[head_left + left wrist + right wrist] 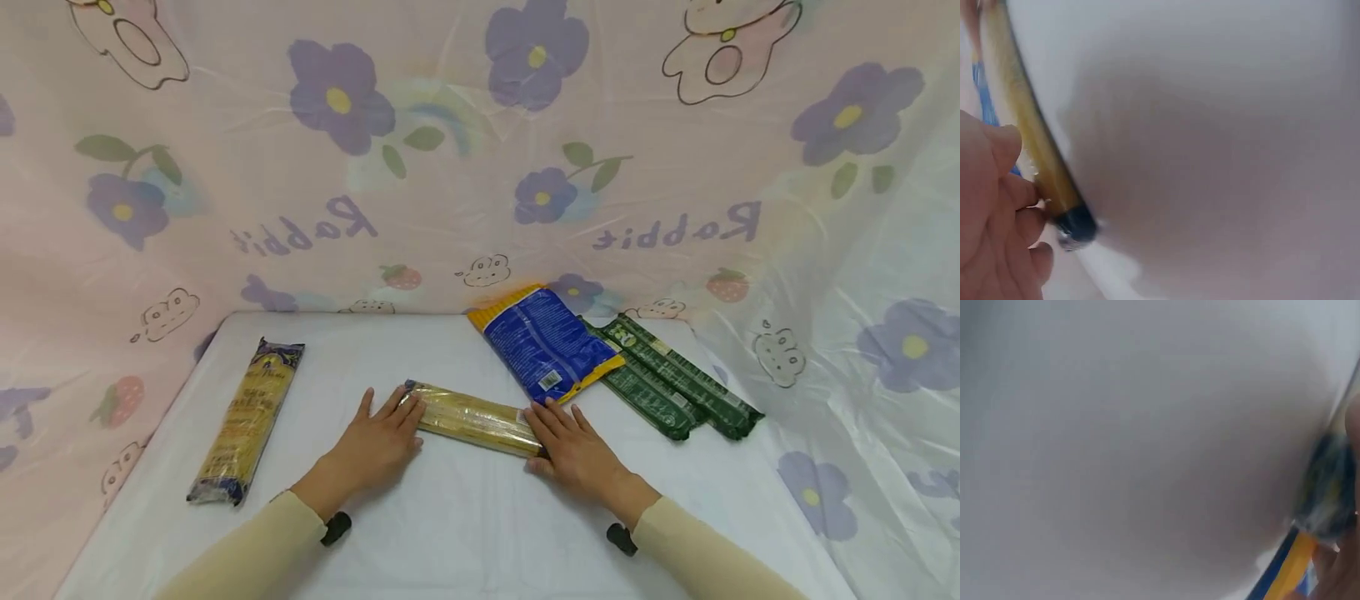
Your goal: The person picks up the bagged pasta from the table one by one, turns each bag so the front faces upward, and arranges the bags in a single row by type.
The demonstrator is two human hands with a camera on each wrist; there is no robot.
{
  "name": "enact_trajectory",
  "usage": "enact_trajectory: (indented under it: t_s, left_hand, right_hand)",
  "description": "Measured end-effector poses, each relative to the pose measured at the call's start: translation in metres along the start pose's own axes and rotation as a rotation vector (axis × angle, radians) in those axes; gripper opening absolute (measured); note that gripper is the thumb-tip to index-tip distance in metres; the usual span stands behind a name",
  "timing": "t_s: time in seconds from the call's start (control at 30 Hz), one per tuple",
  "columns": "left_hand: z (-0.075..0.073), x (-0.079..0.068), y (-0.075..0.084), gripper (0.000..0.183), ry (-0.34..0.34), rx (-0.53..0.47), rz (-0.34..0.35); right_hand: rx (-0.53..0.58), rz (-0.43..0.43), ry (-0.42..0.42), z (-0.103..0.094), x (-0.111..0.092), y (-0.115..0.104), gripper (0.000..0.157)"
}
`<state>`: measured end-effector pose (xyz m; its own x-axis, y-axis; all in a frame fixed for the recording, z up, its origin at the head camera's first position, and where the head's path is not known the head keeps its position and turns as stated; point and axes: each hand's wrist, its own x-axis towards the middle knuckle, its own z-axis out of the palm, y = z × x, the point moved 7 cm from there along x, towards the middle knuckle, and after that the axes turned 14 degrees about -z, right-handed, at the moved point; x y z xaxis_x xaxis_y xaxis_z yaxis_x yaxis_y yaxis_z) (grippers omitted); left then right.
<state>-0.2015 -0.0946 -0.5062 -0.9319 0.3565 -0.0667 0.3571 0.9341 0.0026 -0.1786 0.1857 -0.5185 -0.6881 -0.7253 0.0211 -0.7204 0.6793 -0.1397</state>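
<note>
A long clear pack of spaghetti [472, 419] with dark blue ends lies crosswise on the white table [450, 533]. My left hand [375, 443] rests on its left end, fingers stretched over the wrapper. Over the right end lie the fingers of my right hand [581, 450], its thumb at the near edge. In the left wrist view, the left fingers [1030, 225] are beside the pack's dark end [1075, 226]. The right wrist view catches the other dark end [1329, 487], blurred, with part of the right hand [1350, 569] at the frame's edge.
Another spaghetti pack [243, 421] lies at the left of the table. Behind my right hand are a blue and yellow bag [551, 342] and two long green packs [686, 379], partly overlapped by it. A patterned cloth [442, 192] hangs behind the table.
</note>
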Motion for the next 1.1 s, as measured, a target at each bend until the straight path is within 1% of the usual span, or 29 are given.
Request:
enact_trajectory:
  t_s: [0.07,0.13,0.2,0.23,0.3,0.33,0.4,0.43,0.5,0.6,0.7,0.77,0.83,0.87,0.93,1.0,1.07,1.1]
  left_hand:
    - [-0.002,0.012,-0.01,0.061,-0.028,-0.039,-0.052]
    - [-0.002,0.024,-0.016,0.062,-0.072,-0.086,-0.108]
    - [0.0,0.035,-0.019,0.064,-0.117,-0.138,-0.159]
    - [0.001,0.041,-0.019,0.065,-0.128,-0.159,-0.174]
    - [0.003,0.051,-0.016,0.067,-0.147,-0.192,-0.189]
    - [0.003,0.056,-0.013,0.069,-0.152,-0.205,-0.187]
    - [0.004,0.065,-0.007,0.074,-0.164,-0.238,-0.169]
    - [0.005,0.068,-0.004,0.077,-0.17,-0.244,-0.154]
    - [0.007,0.074,0.001,0.084,-0.188,-0.24,-0.127]
    - [0.01,0.079,0.004,0.092,-0.208,-0.198,-0.082]
    - [0.011,0.082,0.005,0.094,-0.198,-0.18,-0.029]
    - [0.01,0.084,0.005,0.094,-0.192,-0.183,-0.002]
    - [0.007,0.087,0.004,0.09,-0.188,-0.19,-0.002]
    - [0.006,0.089,0.003,0.088,-0.183,-0.183,-0.014]
    - [0.001,0.094,0.0,0.079,-0.155,-0.173,-0.039]
    - [-0.005,0.099,-0.002,0.067,-0.11,-0.154,-0.07]
    - [-0.011,0.105,-0.003,0.056,-0.049,-0.116,-0.094]
    - [-0.013,0.108,-0.003,0.051,-0.02,-0.099,-0.103]
  right_hand:
    - [-0.021,0.005,0.005,0.003,0.003,-0.011,0.081]
    - [-0.052,0.018,0.023,0.007,0.008,-0.028,0.085]
    - [-0.082,0.043,0.036,0.009,0.013,-0.049,0.088]
    - [-0.094,0.049,0.041,0.011,0.016,-0.061,0.088]
    - [-0.112,0.051,0.037,0.012,0.02,-0.085,0.088]
    - [-0.13,0.052,0.03,0.011,0.022,-0.095,0.087]
    - [-0.136,0.05,0.044,0.009,0.026,-0.111,0.083]
    - [-0.146,0.053,0.05,0.007,0.028,-0.116,0.081]
    - [-0.159,0.073,0.06,0.006,0.034,-0.119,0.075]
    - [-0.152,0.111,0.052,0.009,0.041,-0.113,0.072]
    - [-0.146,0.127,0.02,0.016,0.045,-0.109,0.073]
    - [-0.152,0.133,0.017,0.018,0.047,-0.108,0.074]
    - [-0.173,0.135,0.029,0.017,0.047,-0.108,0.073]
    - [-0.191,0.131,0.046,0.015,0.047,-0.109,0.07]
    - [-0.219,0.114,0.109,0.009,0.046,-0.11,0.061]
    - [-0.245,0.091,0.185,0.002,0.044,-0.111,0.046]
    - [-0.26,0.065,0.265,-0.004,0.042,-0.113,0.031]
    - [-0.266,0.056,0.298,-0.006,0.041,-0.113,0.025]
